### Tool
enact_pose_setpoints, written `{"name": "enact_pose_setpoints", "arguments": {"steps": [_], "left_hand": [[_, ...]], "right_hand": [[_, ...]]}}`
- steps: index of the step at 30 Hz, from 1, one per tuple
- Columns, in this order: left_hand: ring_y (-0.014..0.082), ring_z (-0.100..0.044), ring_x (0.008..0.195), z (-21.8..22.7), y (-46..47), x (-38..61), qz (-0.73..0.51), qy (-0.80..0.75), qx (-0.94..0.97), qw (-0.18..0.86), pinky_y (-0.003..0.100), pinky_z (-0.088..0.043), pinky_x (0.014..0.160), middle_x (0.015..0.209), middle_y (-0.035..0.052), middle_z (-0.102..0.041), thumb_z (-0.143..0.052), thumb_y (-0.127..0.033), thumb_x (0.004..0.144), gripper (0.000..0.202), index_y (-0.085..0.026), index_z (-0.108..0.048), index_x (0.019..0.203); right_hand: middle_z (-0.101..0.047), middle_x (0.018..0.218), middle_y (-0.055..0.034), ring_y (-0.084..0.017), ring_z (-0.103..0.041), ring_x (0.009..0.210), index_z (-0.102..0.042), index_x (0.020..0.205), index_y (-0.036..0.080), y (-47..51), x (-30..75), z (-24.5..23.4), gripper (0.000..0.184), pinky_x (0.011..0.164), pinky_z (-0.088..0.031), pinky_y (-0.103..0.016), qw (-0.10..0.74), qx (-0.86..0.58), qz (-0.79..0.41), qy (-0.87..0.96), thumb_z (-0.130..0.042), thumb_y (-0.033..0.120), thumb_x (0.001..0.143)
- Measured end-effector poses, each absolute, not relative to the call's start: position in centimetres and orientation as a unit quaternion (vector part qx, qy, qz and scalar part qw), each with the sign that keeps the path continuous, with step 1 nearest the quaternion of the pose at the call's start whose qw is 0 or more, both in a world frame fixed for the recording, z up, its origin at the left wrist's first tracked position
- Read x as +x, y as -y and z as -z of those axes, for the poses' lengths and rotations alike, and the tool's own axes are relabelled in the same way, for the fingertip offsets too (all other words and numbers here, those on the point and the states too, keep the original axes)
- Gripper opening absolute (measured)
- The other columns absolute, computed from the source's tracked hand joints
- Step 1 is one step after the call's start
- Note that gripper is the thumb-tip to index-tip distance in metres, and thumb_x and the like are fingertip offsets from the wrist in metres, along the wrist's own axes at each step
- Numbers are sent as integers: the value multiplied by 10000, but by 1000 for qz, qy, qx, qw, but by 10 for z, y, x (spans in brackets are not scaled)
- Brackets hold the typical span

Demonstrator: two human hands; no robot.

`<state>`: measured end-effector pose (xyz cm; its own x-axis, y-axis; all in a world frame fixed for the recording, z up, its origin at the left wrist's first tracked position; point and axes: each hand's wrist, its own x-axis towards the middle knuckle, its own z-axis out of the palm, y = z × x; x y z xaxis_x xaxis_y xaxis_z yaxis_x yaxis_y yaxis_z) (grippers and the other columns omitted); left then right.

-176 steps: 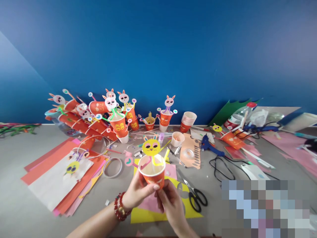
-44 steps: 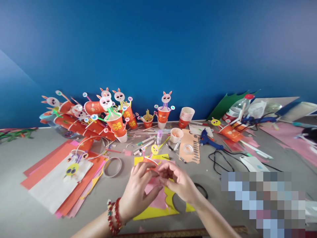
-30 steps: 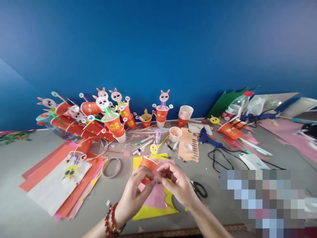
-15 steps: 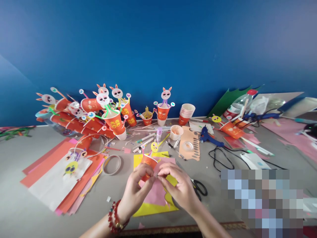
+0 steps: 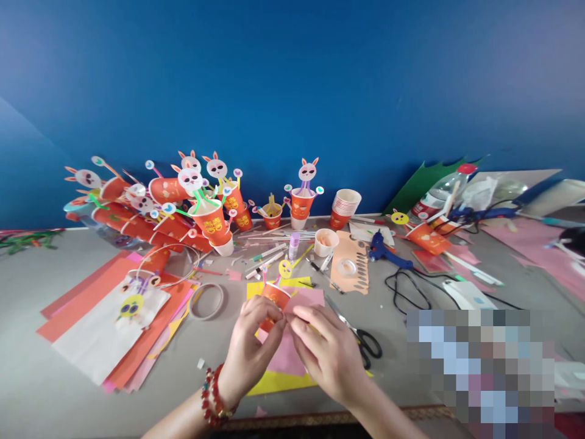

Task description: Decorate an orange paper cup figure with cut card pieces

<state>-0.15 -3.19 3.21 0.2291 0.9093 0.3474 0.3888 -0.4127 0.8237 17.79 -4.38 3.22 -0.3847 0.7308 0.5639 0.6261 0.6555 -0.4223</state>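
Note:
My left hand and my right hand meet fingertip to fingertip at the middle of the table. Both pinch at one spot, and whatever lies between the fingertips is too small to make out. Just beyond them a red paper cup leans on its side, partly hidden by my left hand. A round yellow face cut-out sticks up behind that cup. Below my hands lie a pink paper sheet and a yellow sheet. Black-handled scissors rest beside my right hand.
Decorated cups with rabbit faces crowd the back left. A tape roll lies near coloured paper sheets. Stacked cups, a purple-capped glue stick, a blue glue gun with black cord and a bottle stand farther back.
My right hand has turned, its fingers now more together and covering more of the yellow sheet. My left hand has barely shifted; the fingertips still meet.

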Motion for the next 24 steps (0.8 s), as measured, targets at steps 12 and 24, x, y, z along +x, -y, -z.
{"name": "enact_pose_setpoints", "arguments": {"steps": [12, 24], "left_hand": [[186, -596, 790, -36, 32, -1, -441, -429, 730, 298, 331, -459, 766, 801, 22, -631, -552, -127, 915, 149, -215, -557, 794], [199, -576, 802, -37, 33, 0, -426, -415, 771, 229, 362, -432, 788, 804, 19, -634, -549, -74, 884, 153, -217, -561, 828]], "right_hand": [[-755, 841, -53, -214, -715, 774, -676, 951, 248, 40, 181, -38, 176, 708, -553, -319, 424, -435, -181, 774, -556, 122, 931], [-728, 755, -51, -197, -685, 685, -668, 847, 214, 39, 182, -40, 154, 657, -522, -302, 378, -450, -181, 789, -561, 163, 945]]}}
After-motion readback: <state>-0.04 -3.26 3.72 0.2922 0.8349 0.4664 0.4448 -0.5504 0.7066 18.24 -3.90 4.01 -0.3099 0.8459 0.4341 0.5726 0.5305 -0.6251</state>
